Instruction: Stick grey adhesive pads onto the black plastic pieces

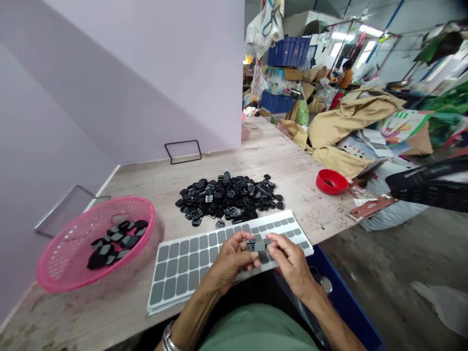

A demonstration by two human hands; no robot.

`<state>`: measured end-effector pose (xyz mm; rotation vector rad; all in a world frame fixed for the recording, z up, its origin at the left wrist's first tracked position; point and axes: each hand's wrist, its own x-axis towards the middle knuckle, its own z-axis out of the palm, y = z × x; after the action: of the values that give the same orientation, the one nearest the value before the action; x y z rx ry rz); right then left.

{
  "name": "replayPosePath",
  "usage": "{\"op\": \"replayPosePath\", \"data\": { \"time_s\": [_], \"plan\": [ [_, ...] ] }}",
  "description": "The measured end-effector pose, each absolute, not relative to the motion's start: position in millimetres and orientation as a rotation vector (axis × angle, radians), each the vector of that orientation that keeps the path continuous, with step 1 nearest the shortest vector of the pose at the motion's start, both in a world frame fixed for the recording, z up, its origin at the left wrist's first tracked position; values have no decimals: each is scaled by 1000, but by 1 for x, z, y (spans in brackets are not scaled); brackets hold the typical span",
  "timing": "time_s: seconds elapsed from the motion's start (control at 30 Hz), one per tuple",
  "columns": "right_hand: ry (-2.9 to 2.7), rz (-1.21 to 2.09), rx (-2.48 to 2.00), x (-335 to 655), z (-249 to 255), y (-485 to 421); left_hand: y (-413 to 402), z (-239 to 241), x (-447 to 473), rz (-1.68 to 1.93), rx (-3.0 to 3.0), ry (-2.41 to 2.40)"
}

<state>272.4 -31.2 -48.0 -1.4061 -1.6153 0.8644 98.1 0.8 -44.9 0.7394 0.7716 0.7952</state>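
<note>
My left hand (232,258) is closed on a small black plastic piece (250,244) just above a sticker sheet. My right hand (290,261) pinches the edge of a grey rounded sticker (260,246), which meets the black piece between the two hands. Whether the sticker is fully stuck down, I cannot tell. Beneath both hands lies the white sheet (154,287) with rows of grey stickers; some spots at its right part are bare white. Beyond it is a heap of black pieces (226,197).
On the left, a pink basket (60,280) holds several black pieces with grey faces. A red bowl (331,181) stands near the table's right edge. Behind the heap, a black wire stand (185,161) leans at the pale partition (164,73). A blue crate (343,302) sits below the table.
</note>
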Motion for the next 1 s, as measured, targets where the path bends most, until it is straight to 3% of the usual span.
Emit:
{"op": "replayPosePath", "data": {
  "time_s": [0.23, 1.0],
  "plan": [
    [-1798, 517, -1381, 268, -50, -31, -1, -44, 105, 773, 733, 772],
    [-2016, 415, -1444, 267, -53, -33, 0, -50, 108, 751, 811, 812]
  ]
}}
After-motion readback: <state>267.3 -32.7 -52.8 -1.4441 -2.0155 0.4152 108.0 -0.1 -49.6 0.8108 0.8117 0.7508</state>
